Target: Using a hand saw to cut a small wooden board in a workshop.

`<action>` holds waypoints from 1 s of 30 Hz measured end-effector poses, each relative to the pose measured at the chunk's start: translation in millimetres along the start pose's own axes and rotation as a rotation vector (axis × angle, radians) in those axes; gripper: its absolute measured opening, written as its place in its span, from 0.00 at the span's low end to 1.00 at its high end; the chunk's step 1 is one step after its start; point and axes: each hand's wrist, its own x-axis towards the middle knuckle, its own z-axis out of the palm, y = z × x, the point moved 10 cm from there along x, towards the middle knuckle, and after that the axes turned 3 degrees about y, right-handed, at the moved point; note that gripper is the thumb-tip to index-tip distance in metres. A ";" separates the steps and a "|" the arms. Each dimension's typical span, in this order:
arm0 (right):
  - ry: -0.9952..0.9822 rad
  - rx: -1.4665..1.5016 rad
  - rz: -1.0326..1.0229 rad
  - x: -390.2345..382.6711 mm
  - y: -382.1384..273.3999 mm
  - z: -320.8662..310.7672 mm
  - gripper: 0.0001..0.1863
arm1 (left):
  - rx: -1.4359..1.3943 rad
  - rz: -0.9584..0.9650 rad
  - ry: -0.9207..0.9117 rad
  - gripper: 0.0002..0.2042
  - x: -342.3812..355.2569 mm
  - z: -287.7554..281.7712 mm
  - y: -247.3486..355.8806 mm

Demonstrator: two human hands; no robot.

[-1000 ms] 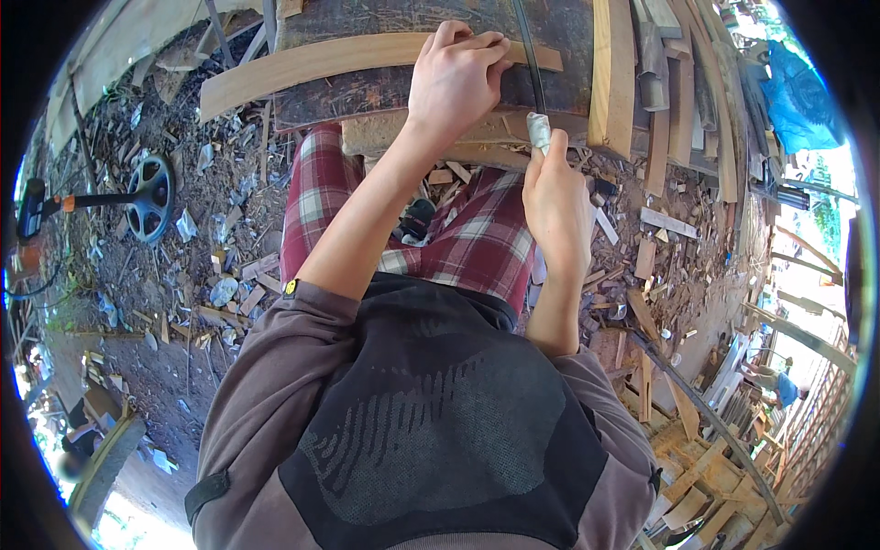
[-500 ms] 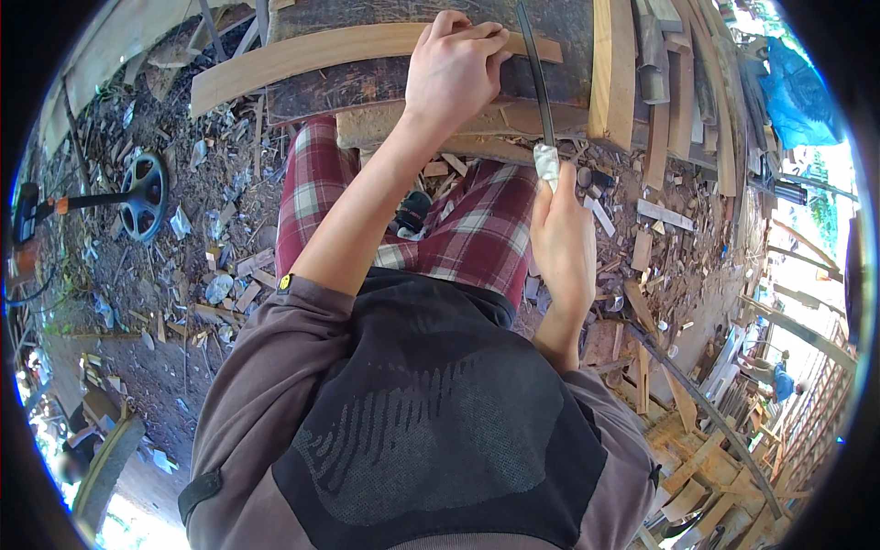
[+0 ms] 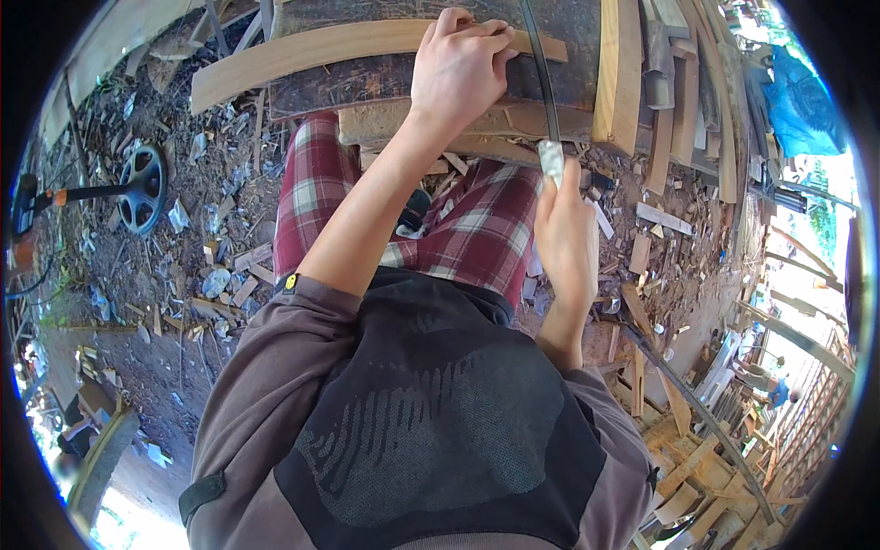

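plank on bench, ground littered

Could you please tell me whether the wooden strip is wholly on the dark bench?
Partly off: the wooden strip extends leftward beyond the dark bench.

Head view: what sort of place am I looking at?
Probably a rough woodworking shop: planks lie beside the dark work surface, wood scraps litter the dirt ground, and a wooden strip lies under the left hand.
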 end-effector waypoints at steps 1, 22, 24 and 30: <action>-0.002 0.002 0.014 -5.4 6.0 1.8 0.11 | -0.075 -0.022 -0.071 0.11 4.0 -0.1 2.0; 0.016 0.006 -0.037 -11.7 -6.6 2.0 0.11 | 0.017 0.024 -0.014 0.11 0.4 0.9 1.0; 0.028 -0.003 -0.007 -18.0 -2.6 2.4 0.11 | -0.124 0.007 -0.120 0.10 10.6 -2.7 8.4; 0.022 -0.003 -0.027 12.7 -14.7 -1.4 0.11 | -0.130 -0.009 -0.126 0.09 12.1 -4.5 8.8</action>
